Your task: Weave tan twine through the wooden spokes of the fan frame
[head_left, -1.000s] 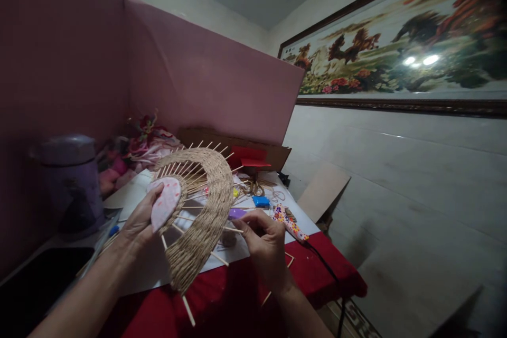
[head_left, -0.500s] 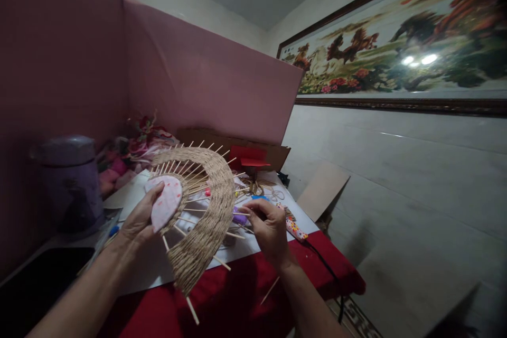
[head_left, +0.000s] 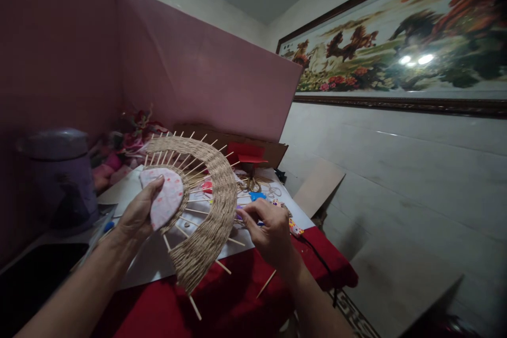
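My left hand (head_left: 139, 205) grips a half-round pad of pale pink-dotted cloth (head_left: 168, 198), thumb on its face. From the pad several thin wooden sticks (head_left: 194, 306) fan out through a wide curved band of woven tan cord (head_left: 219, 195), making a fan shape tilted above the table. My right hand (head_left: 269, 224) is at the band's outer right edge, thumb and forefinger pinched around the end of one stick. The fingertips partly hide that stick end. Below the right wrist a loose-looking stick (head_left: 266, 283) shows against the red cloth.
The table carries a red cloth (head_left: 233, 290) and a white sheet (head_left: 148, 269). A purple canister (head_left: 63, 185) and a dark flat panel (head_left: 39, 274) are at left. Behind lie pink fabric pieces (head_left: 111, 163), cardboard (head_left: 277, 154) and cord loops (head_left: 253, 185). A black cable (head_left: 320, 261) hangs at right.
My right hand stays at the fan's outer edge, its fingers shifted slightly closer to the woven band. The fan is turned a little, and the whole view has shifted slightly.
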The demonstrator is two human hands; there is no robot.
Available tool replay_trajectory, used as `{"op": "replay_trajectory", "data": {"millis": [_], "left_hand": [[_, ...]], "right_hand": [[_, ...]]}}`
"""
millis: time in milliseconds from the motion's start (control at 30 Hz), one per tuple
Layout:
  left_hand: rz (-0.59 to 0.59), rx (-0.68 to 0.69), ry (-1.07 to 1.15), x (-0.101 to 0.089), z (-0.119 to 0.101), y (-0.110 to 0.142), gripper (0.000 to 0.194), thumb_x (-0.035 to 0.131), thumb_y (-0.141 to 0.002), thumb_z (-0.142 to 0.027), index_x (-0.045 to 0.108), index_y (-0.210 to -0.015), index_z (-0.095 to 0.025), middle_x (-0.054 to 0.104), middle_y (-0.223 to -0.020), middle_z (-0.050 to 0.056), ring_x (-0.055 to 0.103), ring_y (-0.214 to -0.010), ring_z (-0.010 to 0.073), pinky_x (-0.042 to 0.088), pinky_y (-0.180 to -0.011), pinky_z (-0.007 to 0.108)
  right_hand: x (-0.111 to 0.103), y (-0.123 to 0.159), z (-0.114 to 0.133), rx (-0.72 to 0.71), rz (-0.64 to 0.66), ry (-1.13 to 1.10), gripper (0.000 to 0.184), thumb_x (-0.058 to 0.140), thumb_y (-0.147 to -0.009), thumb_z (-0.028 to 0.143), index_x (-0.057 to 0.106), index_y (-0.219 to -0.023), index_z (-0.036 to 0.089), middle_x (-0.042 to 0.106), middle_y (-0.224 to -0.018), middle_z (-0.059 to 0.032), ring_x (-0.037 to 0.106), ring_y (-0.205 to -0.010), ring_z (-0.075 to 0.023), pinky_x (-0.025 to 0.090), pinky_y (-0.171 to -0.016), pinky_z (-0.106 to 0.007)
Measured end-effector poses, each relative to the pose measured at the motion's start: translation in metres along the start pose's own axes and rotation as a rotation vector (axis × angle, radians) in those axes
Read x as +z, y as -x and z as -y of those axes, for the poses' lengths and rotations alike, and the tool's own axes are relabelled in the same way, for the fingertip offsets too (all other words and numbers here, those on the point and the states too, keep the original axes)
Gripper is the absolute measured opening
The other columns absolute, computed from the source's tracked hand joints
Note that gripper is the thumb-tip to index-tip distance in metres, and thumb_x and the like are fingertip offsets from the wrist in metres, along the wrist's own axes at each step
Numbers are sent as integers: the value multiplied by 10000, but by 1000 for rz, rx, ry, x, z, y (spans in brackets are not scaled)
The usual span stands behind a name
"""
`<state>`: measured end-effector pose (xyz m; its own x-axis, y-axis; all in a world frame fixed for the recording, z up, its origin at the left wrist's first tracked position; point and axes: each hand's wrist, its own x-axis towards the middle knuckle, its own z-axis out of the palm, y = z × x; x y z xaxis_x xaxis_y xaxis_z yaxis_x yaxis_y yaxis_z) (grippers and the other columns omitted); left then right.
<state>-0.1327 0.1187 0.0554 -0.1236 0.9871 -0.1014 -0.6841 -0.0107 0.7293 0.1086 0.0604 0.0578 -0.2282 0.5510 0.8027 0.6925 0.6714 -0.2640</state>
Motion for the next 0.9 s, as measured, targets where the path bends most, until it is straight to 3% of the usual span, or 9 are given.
{"op": "replay_trajectory", "data": {"millis": [100,533,900], "left_hand": [[26,64,-25,-1,1,-1,143,437,-841,-106,580,-848,-100,691,-618,22,642,-495,117,542,-498,207],[79,10,-114,-2,4,-2,137,462,-820,-129,594,-849,-108,685,-597,39,634,-467,142,540,-463,239],[102,-23,-53,-3,1,3,141,459,-822,-110,591,-866,-91,701,-646,55,649,-509,142,548,-500,235]], "right_hand": [[2,1,-3,14,-17,-20,160,548,-828,254,584,-692,177,594,-640,-16,517,-599,-117,348,-579,-246],[-8,-14,-26,-56,68,60,150,589,-804,303,590,-706,189,588,-685,-14,518,-651,-128,354,-611,-253],[4,-12,-44,121,-26,-210,109,645,-748,235,621,-654,187,579,-622,5,515,-592,-120,389,-574,-243]]}}
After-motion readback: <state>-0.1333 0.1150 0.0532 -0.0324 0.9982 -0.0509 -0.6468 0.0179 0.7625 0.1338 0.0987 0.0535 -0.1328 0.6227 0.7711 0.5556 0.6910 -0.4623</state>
